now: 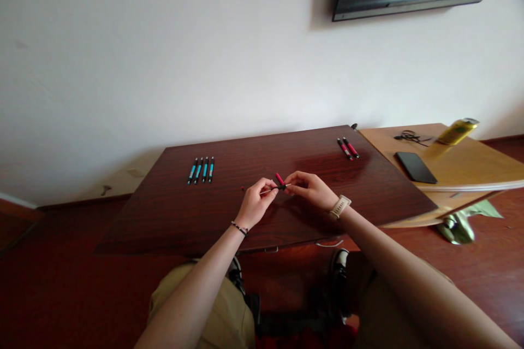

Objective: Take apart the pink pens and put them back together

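Over the middle of the dark brown table, my left hand pinches a thin pen refill between thumb and fingers. A small black pen part sits around the refill between my two hands. My right hand, wearing a pale watch, has its fingertips closed at the other end of this black part and refill. Just beyond the fingertips is a pink pen barrel; whether it touches the hand is unclear. A tiny red piece lies left of my left hand.
Several blue-and-black pens lie in a row on the left. Two pink-and-black pens lie at the back right. A lighter wooden cabinet adjoins, bearing a phone, a black cable and a yellow can.
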The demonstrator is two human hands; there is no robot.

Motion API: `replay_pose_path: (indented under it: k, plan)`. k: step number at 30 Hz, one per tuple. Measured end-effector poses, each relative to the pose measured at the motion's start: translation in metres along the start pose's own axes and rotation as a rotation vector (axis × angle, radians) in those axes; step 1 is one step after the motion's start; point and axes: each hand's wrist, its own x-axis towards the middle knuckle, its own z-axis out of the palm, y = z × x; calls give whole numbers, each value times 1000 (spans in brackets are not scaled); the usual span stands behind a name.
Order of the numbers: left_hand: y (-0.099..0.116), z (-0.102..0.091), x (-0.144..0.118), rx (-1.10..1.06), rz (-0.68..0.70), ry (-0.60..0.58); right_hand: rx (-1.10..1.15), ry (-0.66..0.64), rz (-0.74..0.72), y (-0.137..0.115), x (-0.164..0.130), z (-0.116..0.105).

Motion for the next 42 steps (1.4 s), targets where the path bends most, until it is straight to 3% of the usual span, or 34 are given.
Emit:
replay_pose_path:
  k: [10,18,26,33,42]
  plan:
    - [2,1,0,0,8,-7,-126,12,52,4,0,2]
    - [0,1,1,4,4,3,-104,33,-22,2,1,-2]
    - [1,1,0,7,6,1,-147,28,54,7,1,2]
    - [-1,2,2,13,13,4,-167,30,-26,6,1,-2]
    - [-3,3,1,19,25,4,-180,32,42,4,0,1]
